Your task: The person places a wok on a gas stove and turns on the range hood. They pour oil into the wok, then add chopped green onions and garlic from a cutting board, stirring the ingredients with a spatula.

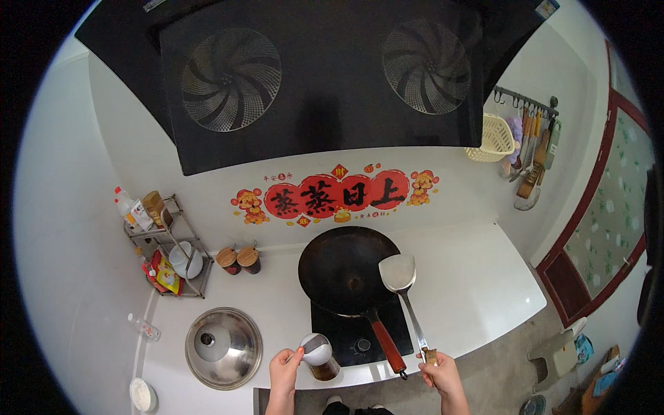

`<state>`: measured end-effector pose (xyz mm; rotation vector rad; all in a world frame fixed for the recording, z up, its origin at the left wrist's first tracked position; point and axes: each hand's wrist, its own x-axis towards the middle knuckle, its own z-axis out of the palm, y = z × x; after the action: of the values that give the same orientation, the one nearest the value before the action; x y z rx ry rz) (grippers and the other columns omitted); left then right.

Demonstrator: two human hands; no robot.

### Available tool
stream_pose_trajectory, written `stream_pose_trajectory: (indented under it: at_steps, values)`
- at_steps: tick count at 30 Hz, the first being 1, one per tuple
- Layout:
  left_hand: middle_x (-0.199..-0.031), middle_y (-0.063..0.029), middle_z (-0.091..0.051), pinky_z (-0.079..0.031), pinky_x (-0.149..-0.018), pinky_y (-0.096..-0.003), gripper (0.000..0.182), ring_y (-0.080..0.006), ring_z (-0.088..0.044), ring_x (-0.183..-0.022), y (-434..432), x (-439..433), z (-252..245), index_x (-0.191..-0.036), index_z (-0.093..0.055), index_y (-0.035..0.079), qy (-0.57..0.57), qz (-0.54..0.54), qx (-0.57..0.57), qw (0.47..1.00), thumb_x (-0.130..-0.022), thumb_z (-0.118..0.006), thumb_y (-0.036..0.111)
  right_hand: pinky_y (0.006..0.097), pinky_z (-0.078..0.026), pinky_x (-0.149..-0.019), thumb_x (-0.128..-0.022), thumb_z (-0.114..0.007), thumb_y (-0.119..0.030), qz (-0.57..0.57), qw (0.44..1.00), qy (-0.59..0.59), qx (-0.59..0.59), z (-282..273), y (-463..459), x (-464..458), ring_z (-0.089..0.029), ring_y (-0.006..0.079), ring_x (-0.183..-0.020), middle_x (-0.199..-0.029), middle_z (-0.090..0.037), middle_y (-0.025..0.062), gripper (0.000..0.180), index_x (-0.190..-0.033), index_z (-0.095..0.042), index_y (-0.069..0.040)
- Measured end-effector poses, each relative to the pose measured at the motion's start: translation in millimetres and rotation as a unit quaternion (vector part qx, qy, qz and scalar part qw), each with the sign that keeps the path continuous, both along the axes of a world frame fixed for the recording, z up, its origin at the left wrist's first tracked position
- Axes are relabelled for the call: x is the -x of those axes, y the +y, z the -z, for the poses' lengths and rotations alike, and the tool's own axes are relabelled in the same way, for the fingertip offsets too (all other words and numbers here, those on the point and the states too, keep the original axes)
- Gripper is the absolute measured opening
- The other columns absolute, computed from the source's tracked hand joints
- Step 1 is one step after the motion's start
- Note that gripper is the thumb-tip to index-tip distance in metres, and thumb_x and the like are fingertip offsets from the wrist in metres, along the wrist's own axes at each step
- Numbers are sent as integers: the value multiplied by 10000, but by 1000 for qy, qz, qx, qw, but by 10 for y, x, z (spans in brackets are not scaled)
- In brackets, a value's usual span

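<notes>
My left hand (284, 367) is closed at the left side of a white-topped glass jar (326, 370) with brown contents, at the counter's front edge. Its fingers hide the part they grip. In my right hand (440, 372) is the brown handle end of a metal wok spatula (398, 274). The spatula's broad blade overlaps the right rim of a dark wok (346, 264) in this view; contact cannot be told. That wok sits on a black cooktop (332, 337), its red handle (385, 342) pointing towards me between my hands. No food shows inside it.
A domed steel lid (241, 358) lies left on the white counter (467, 280). Behind it are two wooden-lidded jars (249, 259) and a metal rack (192, 233) of bottles and packets. A range hood (332, 78) overhangs the wok. Utensils (534, 150) hang at right.
</notes>
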<state>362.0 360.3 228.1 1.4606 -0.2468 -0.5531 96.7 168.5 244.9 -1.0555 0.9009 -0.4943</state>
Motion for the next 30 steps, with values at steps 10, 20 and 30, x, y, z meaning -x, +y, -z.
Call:
stream_pose_trajectory:
  at_steps: [10, 20, 30]
  values:
    - [-586, 35, -469, -273, -528, -192, 302, -38, -383, -571, 29, -32, 27, -591, -502, 62, 8, -5, 10, 1000, -804, -666, 199, 212, -281, -334, -738, -601, 17, -21, 999, 11, 37, 2, -28, -67, -403, 81, -344, -496, -481, 10, 251, -984, -567, 52]
    - [-582, 32, -469, -280, -530, -196, 294, -39, -388, -574, 50, -68, 38, -596, -507, 60, 5, -5, -3, 1000, -804, -664, 196, 215, -293, -330, -734, -603, 18, -13, 999, 6, 37, 3, -19, -94, -402, 83, -339, -498, -480, 8, 251, -979, -565, 58]
    - [-586, 34, -471, -280, -530, -198, 284, -38, -386, -575, 35, -70, 16, -603, -513, 60, 4, 3, -2, 1000, -807, -659, 194, 223, -302, -329, -744, -611, 2, -26, 999, 2, 42, 39, -44, -109, -411, 82, -356, -521, -493, 14, 219, -961, -582, 21]
